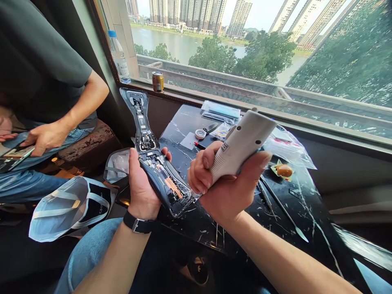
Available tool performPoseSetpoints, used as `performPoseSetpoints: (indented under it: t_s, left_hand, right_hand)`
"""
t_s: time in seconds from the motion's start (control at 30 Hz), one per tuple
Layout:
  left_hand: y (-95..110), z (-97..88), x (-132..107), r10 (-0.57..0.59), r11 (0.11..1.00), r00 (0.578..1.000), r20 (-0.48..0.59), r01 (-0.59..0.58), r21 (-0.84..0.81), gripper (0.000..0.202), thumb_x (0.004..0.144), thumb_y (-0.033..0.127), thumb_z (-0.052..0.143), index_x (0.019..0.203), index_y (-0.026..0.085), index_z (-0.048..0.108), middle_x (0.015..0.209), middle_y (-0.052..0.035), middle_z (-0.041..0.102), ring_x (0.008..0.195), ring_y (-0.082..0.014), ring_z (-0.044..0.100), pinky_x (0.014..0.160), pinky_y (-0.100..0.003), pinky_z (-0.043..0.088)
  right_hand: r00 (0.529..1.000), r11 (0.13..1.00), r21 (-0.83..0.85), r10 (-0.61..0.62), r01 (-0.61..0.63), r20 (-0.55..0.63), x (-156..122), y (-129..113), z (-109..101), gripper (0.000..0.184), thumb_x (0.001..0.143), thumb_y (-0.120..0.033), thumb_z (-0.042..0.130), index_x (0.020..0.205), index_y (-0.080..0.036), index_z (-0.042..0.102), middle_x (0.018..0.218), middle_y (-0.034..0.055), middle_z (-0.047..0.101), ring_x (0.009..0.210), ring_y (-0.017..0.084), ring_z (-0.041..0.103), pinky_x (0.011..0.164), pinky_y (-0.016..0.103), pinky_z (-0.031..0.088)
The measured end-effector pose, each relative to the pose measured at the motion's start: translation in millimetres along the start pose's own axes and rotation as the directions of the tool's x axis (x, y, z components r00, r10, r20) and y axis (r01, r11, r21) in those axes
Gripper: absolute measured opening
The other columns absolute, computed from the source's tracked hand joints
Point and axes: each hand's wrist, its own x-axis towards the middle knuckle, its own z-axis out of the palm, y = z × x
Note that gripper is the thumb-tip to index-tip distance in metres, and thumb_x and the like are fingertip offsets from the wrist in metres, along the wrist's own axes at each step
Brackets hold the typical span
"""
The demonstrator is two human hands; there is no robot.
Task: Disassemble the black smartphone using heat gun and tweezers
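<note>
Left hand (142, 188): closed firmly around an opened dark electronic device (156, 171), circuit boards exposed. Right hand (232, 192), just beside it: closed on a white ribbed handheld tool (245, 143). Beyond the grip: tape roll (200, 133). Right of the grip: metal spudger (284, 209), on a black marble-pattern table (180, 122).
</note>
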Motion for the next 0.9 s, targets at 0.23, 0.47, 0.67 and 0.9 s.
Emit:
performPoseSetpoints:
  t_s: [0.23, 0.47, 0.67, 0.9]
  left_hand:
    - [-1.7, -2.1, 1.3, 0.032, 0.999, 0.999, 0.028, -0.032, 0.009, 0.051, 0.101, 0.066, 0.048, 0.105, 0.019, 0.069, 0.091, -0.0061, 0.071, 0.077, -0.0182, 0.072, 0.069, -0.029, 0.063]
    - [-1.4, -1.7, 1.3, 0.010, 1.000, 1.000, 0.005, -0.011, 0.027, 0.056, 0.099, 0.069, 0.049, 0.107, 0.017, 0.070, 0.093, -0.0080, 0.070, 0.078, -0.0187, 0.071, 0.068, -0.029, 0.062]
    - [-1.4, -2.1, 1.2, 0.021, 1.000, 1.000, 0.020, -0.021, 0.005, 0.049, 0.099, 0.066, 0.053, 0.107, 0.021, 0.071, 0.095, -0.0065, 0.070, 0.078, -0.0191, 0.070, 0.070, -0.033, 0.063]
    - [-0.9, -1.1, 0.4, 0.031, 1.000, 0.999, 0.021, -0.031, 0.000, 0.048, 0.100, 0.065, 0.053, 0.105, 0.021, 0.071, 0.094, -0.0062, 0.070, 0.077, -0.0184, 0.070, 0.070, -0.033, 0.065]
  right_hand:
    - [1.000, 1.000, 0.020, 0.001, -0.001, -0.016, -0.3, -2.0, -0.6, 0.061, 0.084, -0.085, 0.062, 0.070, -0.026, 0.061, 0.051, -0.0063, 0.038, 0.040, 0.013, 0.028, 0.037, 0.027, 0.027]
    - [1.000, 0.999, 0.020, -0.025, 0.025, -0.010, 0.2, -0.7, -3.1, 0.065, 0.083, -0.089, 0.059, 0.070, -0.025, 0.060, 0.051, -0.0061, 0.038, 0.040, 0.012, 0.029, 0.036, 0.025, 0.028]
    - [0.998, 0.998, 0.013, -0.062, 0.062, -0.008, 4.6, -1.3, -10.9, 0.067, 0.081, -0.090, 0.060, 0.072, -0.024, 0.061, 0.051, -0.0064, 0.040, 0.039, 0.011, 0.034, 0.036, 0.025, 0.034]
    - [0.991, 0.993, -0.014, -0.119, 0.118, -0.057, 4.9, -2.3, -10.4, 0.067, 0.080, -0.090, 0.063, 0.070, -0.023, 0.062, 0.051, -0.0069, 0.041, 0.038, 0.010, 0.032, 0.036, 0.024, 0.034]
